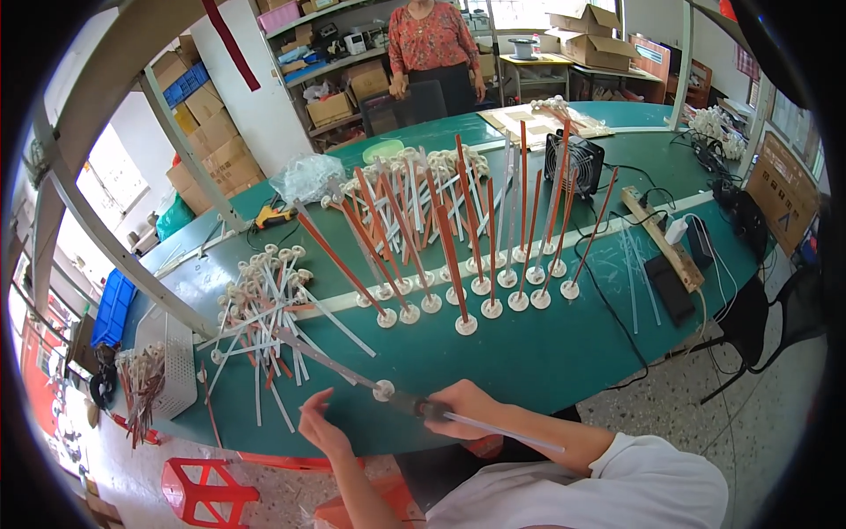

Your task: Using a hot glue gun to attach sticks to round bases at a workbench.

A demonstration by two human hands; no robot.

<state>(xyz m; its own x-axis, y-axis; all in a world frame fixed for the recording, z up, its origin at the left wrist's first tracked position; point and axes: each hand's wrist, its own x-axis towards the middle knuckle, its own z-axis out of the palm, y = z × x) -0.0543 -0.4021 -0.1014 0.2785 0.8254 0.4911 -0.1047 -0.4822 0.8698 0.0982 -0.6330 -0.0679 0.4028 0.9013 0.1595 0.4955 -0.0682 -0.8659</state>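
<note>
My right hand (467, 408) is closed round a dark, blurred tool that looks like a hot glue gun (432, 410), with a long clear stick (507, 431) trailing from its back over my forearm. Its front end is close to a white disc (383, 390), which sits at the end of a pale strip (322, 357); I cannot tell whether they touch. Left of the disc, my left hand (324, 427) hovers open and holds nothing, fingers apart. Beyond them, several red-brown and clear strips (452, 273) stand upright or leaning in round white bases (466, 325).
Loose strips with white knobs are heaped at left (273, 291) and farther back (423, 167). A white basket (167, 361) stands at the left edge. A black fan (575, 163), cables and a wooden bar (661, 238) are at right. A person (432, 44) stands across the table.
</note>
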